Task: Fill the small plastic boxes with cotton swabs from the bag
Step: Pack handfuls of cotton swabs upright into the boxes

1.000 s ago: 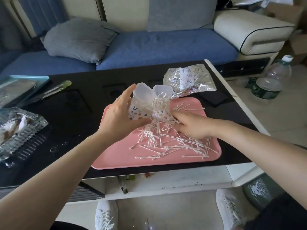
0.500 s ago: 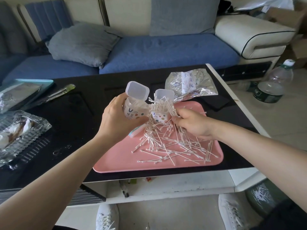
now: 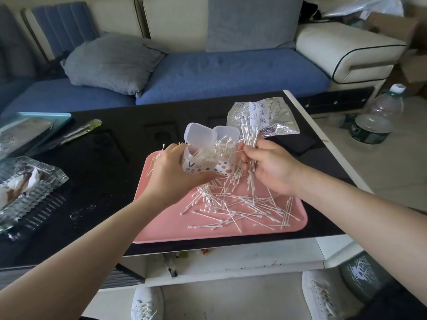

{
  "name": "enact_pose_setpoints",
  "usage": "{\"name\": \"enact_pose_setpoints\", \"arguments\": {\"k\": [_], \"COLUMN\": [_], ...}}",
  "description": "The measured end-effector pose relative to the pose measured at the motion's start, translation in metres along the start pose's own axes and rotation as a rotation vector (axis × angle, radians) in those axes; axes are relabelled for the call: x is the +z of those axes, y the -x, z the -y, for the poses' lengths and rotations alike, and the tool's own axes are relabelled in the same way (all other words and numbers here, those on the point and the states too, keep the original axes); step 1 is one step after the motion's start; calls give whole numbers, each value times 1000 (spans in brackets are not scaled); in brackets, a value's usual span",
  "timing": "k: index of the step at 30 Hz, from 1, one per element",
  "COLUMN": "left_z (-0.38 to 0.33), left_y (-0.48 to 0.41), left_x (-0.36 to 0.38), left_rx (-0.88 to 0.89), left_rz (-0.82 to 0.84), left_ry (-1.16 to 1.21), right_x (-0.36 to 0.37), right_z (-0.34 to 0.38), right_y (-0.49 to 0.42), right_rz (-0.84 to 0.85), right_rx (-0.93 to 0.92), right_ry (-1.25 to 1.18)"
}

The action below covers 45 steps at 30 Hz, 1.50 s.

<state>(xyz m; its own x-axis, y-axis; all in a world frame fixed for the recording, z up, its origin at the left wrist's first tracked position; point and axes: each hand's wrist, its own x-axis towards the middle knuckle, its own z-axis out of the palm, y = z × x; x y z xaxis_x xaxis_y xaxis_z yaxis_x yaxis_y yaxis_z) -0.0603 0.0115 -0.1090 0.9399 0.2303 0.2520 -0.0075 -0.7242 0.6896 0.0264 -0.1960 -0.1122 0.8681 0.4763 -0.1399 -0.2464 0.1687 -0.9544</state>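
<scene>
Left hand grips both boxes; right hand clutches swabs.

Two open-lidded boxes hold swabs; more lie scattered on the tray near the bag.

Two small plastic boxes are held side by side above the pink tray in the left hand: a lettered box and a dotted box. Both hinged lids are seen raised, and swabs protrude from the openings. A bunch of cotton swabs is gripped upright in the right hand, just beside the dotted box. Loose swabs are scattered over the tray. A crumpled clear bag is noted behind the tray on the black table. A glass dish is recorded at the table's left edge, and a water bottle on the floor at right.
</scene>
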Motion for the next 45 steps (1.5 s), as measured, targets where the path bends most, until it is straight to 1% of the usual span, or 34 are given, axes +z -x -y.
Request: {"name": "enact_pose_setpoints", "arguments": {"k": [3, 6, 9, 14, 17, 22, 28, 32, 35, 37, 41, 45], "left_z": [-4, -6, -4, -2, 0, 2, 0, -4, -7, -10, -15, -18], "left_y": [3, 5, 6, 11, 13, 15, 15, 16, 17, 18, 20, 19], "left_x": [4, 9, 15, 19, 22, 28, 32, 32, 34, 35, 37, 39], "left_rx": [11, -1, -8, -17, -16, 8, 48, 72, 109, 131, 130, 99], "left_rz": [34, 74, 103, 124, 136, 133, 81, 59, 53, 45, 29, 0], "left_ry": [-1, 12, 25, 27, 23, -28, -112, -67, -20, 9, 37, 54], "right_x": [6, 11, 14, 16, 18, 17, 18, 22, 28, 35, 46, 54], "right_z": [4, 8, 11, 11, 18, 38, 47, 48, 41, 35, 27, 21], "right_y": [1, 1, 2, -2, -5, -8, -8, -6, -4, -3, -1, 2], "right_rz": [-23, 19, 62, 22, -6, 5, 48, 89, 93, 75, -39, -113], "right_rx": [3, 10, -44, -110, -122, -137, -65, -16, -7, -38, -118, -102], "right_ry": [-113, -168, -145, -103, -164, -275, -391, -330, -334, -332, -354, -370]}}
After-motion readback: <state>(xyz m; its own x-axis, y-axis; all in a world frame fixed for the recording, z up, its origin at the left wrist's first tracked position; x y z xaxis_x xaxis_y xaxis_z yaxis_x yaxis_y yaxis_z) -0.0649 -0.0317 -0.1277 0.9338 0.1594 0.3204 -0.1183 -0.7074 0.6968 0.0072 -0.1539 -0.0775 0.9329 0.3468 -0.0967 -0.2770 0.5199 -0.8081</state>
